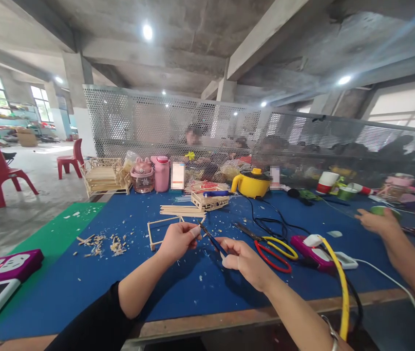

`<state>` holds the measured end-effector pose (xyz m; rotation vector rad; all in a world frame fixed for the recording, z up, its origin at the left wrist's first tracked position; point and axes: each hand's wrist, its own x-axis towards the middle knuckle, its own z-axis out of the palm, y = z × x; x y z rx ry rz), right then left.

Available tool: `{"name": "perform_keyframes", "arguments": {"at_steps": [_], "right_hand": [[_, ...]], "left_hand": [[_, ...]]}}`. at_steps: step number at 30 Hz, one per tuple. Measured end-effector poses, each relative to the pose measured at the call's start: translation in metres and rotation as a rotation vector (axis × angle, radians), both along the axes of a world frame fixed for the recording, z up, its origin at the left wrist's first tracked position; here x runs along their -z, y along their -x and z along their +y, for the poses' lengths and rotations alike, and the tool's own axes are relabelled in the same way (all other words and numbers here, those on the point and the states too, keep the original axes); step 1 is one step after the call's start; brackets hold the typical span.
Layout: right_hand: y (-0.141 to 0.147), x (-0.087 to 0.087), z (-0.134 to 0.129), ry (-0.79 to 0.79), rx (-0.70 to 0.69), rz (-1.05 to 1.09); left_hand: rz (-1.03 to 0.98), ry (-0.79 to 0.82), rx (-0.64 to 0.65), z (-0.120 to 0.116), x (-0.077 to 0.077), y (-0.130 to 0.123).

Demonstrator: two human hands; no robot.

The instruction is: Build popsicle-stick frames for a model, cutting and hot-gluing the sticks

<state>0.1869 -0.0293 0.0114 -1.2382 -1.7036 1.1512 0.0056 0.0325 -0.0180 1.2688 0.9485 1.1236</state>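
In the centre of the frame, the person's left hand (179, 242) has thumb and forefinger pinched together; whether a piece sits between them is too small to tell. The right hand (244, 263), just to the right and slightly lower, is curled around a blue-handled hand tool (214, 241), whose dark tip points up and left to the left fingertips. Directly behind the left hand, extending left of it, lies a rectangular frame of thin wooden sticks (150, 236), partly covered by that hand; touching or apart cannot be told. Loose parallel sticks (181, 210) lie just beyond, and a small stick-built rectangle (209, 203) sits farther up, near the middle. Wood clippings (119, 245) are scattered at centre left on the blue table covering (94, 287). Scissors with red and yellow handles (247, 231) lie near the right hand, at centre right.
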Motion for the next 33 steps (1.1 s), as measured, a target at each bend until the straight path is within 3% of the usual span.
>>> {"name": "perform_keyframes", "arguments": {"at_steps": [9, 16, 26, 30, 33], "right_hand": [[0.003, 0.013, 0.004, -0.196, 0.107, -0.298], [0.018, 0.018, 0.001, -0.249, 0.255, -0.747], [0.007, 0.021, 0.019, -0.289, 0.145, -0.687], [-0.004, 0.011, 0.027, -0.212, 0.025, -0.636], [-0.017, 0.0, 0.036, -0.176, 0.067, -0.64]], "left_hand": [[0.131, -0.108, 0.014, 0.001, 0.006, -0.001], [0.247, -0.224, 0.005, -0.006, 0.0, 0.0], [0.372, -0.317, -0.03, -0.006, 0.0, 0.002], [0.37, -0.314, -0.018, -0.002, 0.004, 0.002], [0.353, -0.274, -0.033, 0.003, 0.01, 0.003]]}}
